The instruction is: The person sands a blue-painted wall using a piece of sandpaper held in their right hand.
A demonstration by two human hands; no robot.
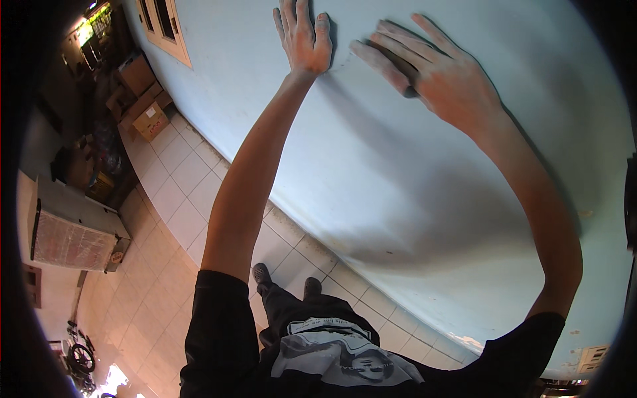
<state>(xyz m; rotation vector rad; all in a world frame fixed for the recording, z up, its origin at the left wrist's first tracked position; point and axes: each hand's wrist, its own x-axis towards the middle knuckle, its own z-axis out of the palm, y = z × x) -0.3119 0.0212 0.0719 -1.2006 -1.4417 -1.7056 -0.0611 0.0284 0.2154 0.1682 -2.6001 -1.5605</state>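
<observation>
My left hand lies flat against the pale blue wall, its fingers stretched out and dusted grey; the tips run off the upper edge of the view. To its right, my right hand presses on the same wall with its arm bent. Under its fingers is a folded, dusty grey-brown sheet that looks like sandpaper, dark on its inner side. The fingers partly cover it, so its full shape is hidden. Nothing shows in my left hand.
Light floor tiles run along the wall's foot, where I stand. Cardboard boxes are stacked at the far left, near a framed wall opening. A plastic-wrapped white appliance-like box and a small wheeled bike stand at left.
</observation>
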